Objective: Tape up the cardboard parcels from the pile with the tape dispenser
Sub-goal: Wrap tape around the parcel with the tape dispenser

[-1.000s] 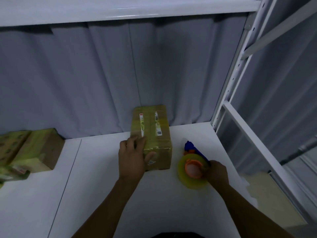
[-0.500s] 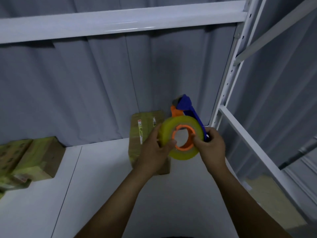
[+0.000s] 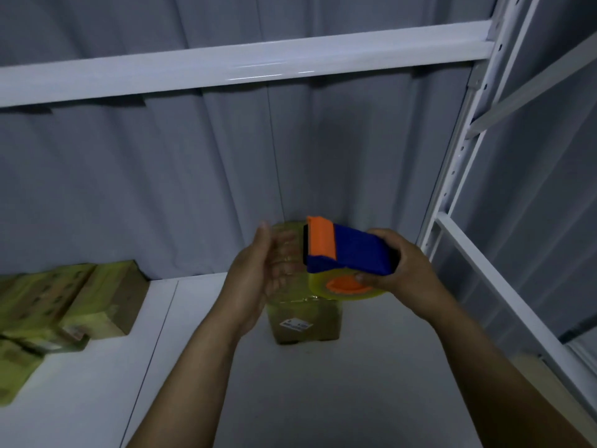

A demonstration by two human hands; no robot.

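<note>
Right hand [image 3: 402,273] grips the tape dispenser [image 3: 352,253] from its rear end, fingers curled over the blue body, thumb on the orange hub of the yellow tape roll [image 3: 315,286]. The dispenser is held in the air above the shelf board [image 3: 323,383], orange front edge pointing left, roll hanging on the underside. Left hand [image 3: 258,279] is spread flat with straight fingers, palm facing the dispenser's front, holding nothing (motion blur there, so can't tell if the fingertips touch the orange edge). One cardboard parcel [image 3: 305,321] sits on the board directly below and behind both hands, wrapped in yellowish tape, white label on its near face, far end up against the grey curtain [image 3: 161,189]. The pile of parcels [image 3: 64,302] is well off to the left on the same board, also against the curtain. White shelf beam [image 3: 226,72] runs overhead; perforated upright [image 3: 458,140] on the right.
</note>
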